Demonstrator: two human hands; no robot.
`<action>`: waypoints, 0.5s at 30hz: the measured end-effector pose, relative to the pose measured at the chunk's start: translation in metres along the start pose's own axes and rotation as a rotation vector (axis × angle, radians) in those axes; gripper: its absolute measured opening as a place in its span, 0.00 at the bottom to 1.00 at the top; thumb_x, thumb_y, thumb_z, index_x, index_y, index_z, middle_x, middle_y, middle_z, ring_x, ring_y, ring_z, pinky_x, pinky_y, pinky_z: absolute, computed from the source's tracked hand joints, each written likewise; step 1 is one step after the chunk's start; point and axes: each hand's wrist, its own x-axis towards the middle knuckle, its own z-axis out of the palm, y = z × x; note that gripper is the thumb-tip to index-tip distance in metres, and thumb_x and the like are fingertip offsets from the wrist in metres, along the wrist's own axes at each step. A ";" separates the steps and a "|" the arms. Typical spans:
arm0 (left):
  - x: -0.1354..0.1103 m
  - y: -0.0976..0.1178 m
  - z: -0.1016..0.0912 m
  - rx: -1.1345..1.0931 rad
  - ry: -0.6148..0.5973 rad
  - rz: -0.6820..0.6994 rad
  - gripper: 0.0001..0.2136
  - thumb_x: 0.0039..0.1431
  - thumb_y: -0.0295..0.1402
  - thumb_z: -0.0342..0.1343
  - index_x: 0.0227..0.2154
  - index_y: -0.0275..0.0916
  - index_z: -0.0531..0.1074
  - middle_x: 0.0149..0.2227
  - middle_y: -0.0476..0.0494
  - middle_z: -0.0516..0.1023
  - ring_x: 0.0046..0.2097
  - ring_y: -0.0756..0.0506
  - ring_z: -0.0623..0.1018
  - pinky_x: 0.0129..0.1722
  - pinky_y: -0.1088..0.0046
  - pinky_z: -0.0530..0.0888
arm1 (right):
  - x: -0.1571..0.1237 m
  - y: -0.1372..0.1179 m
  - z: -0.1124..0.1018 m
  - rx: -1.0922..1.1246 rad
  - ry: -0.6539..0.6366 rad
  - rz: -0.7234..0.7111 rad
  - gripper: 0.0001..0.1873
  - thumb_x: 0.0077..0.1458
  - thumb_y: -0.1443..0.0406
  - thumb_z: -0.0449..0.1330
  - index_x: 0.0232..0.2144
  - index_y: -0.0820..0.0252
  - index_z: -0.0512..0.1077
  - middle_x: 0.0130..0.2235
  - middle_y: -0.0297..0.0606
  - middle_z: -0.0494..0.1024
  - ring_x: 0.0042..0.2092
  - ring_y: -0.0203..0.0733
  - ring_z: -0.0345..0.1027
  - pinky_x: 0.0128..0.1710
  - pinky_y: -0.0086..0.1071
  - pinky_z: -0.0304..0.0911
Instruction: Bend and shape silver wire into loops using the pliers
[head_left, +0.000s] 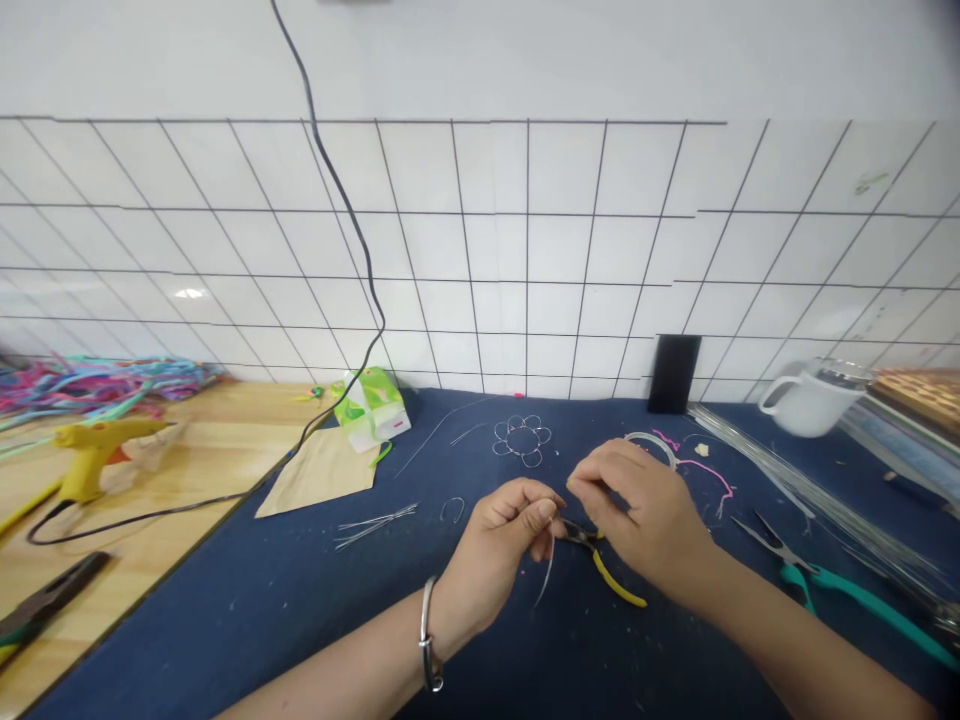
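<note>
My left hand [517,525], with a silver bangle on its wrist, pinches a thin pale wire [547,575] between thumb and forefinger; the loose end hangs down in a curve. My right hand [637,500] is closed in a pinch just to the right, and whatever its fingertips hold is too small to make out. Under both hands lie yellow-handled pliers [619,582], their jaws partly hidden. Beyond the hands, a flower-shaped wire ring [523,440] of several loops rests on the dark blue cloth [300,620]. To the left are a small wire curve [453,510] and short wire pieces [375,525].
At right lie teal-handled pliers [817,572], a long wire bundle [795,480], a wire coil [652,440] and a white mug [814,400]. At left are a yellow glue gun [94,450], dark-jawed pliers [56,600], a tissue pack [371,405] and a black cable [349,215].
</note>
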 end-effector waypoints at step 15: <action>-0.003 0.001 -0.003 0.200 0.050 0.148 0.05 0.57 0.32 0.52 0.31 0.36 0.70 0.27 0.47 0.72 0.25 0.52 0.68 0.27 0.75 0.66 | 0.001 0.016 0.013 0.150 0.054 -0.195 0.06 0.55 0.69 0.53 0.31 0.60 0.70 0.29 0.35 0.72 0.33 0.34 0.64 0.35 0.31 0.63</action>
